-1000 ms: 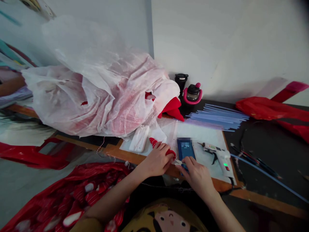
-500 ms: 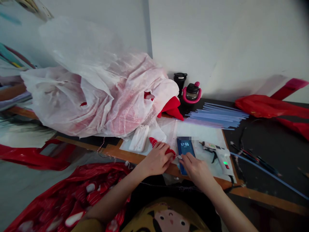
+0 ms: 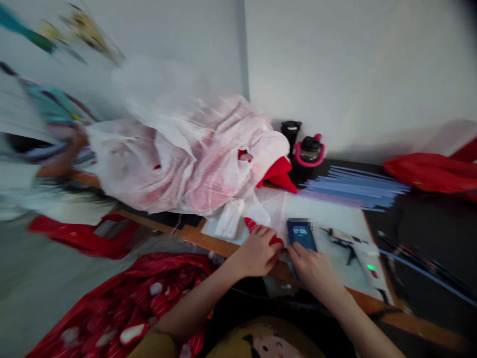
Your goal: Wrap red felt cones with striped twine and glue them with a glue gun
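Note:
My left hand (image 3: 261,252) is closed around a small red fabric piece with white marks (image 3: 250,224), which sticks out past the fingers on both sides. Close beside it, the fingertips of my right hand (image 3: 315,267) are pinched together at the piece's right end. What they grip is too small and blurred to make out. Under and behind my right hand lies a phone (image 3: 302,232) with its screen lit. To the right, a white glue gun (image 3: 359,251) with a green light rests on a white sheet (image 3: 335,221).
A big white plastic bag (image 3: 212,164) of red items fills the left of the table. Blue-white glue sticks (image 3: 354,189), a black cup (image 3: 290,132) and a pink-handled bottle (image 3: 310,149) stand behind. A white box-like device (image 3: 229,219) lies nearby. Below left is a red bag (image 3: 122,283); another person's arm (image 3: 61,156) shows beyond.
The whole view has shifted, so things appear farther right and slightly lower. Both hands stay close together on the red fabric piece, and the thin pale bit between them no longer shows clearly.

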